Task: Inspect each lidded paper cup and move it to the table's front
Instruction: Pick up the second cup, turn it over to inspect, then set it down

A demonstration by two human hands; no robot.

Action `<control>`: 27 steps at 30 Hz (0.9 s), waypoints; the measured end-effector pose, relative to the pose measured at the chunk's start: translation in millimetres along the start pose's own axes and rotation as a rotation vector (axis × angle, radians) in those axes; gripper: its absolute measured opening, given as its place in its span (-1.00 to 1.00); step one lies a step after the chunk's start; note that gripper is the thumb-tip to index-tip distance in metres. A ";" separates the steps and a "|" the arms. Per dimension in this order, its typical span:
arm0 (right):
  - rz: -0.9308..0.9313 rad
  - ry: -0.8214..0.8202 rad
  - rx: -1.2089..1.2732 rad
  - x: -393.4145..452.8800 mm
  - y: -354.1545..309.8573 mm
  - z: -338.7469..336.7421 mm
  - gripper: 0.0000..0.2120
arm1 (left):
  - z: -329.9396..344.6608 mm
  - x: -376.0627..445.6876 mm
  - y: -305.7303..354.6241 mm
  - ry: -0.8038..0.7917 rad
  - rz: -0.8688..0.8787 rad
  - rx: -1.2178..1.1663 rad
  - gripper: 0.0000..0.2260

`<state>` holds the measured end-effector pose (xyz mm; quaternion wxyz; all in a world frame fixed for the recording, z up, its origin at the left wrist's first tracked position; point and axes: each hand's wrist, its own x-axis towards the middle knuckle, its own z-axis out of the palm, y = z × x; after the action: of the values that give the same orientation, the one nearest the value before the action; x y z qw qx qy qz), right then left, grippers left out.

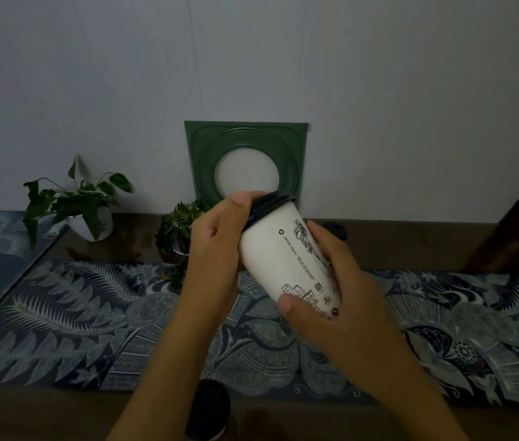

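A white paper cup (278, 253) with a black lid and dark printed drawings is held tilted in the air above the table's middle, its lid pointing up and to the left. My left hand (216, 237) grips the cup's upper part, with the thumb on the lid's rim. My right hand (331, 291) wraps the cup's base from the right. A second cup (208, 409) with a black lid stands at the table's front edge, between my forearms. Behind my right hand, the black lid of another cup (336, 229) shows near the wall.
A patterned blue cloth (76, 316) runs across the brown table (426, 243). Two potted plants, one (83, 202) at the back left and one (177, 233) at the back centre, stand near the wall. A green square frame (245, 138) with a round opening leans against the wall.
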<state>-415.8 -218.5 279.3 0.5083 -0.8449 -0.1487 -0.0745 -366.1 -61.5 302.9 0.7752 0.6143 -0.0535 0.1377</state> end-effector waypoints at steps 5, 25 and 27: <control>0.003 0.001 -0.061 -1.0 6.4 4.2 -0.16 | -3.0 2.4 -5.0 -0.021 0.013 -0.017 -0.67; 0.017 0.010 -0.182 6.5 9.8 8.1 -0.22 | -0.7 9.3 -12.6 0.044 -0.077 0.010 -0.66; -0.048 0.013 -0.357 6.6 13.9 13.8 -0.16 | -0.2 8.8 -12.0 0.062 -0.081 -0.004 -0.51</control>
<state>-405.4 -211.2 263.0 0.3492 -0.9175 -0.1499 -0.1170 -354.4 -62.5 293.8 0.7827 0.6096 -0.0047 0.1250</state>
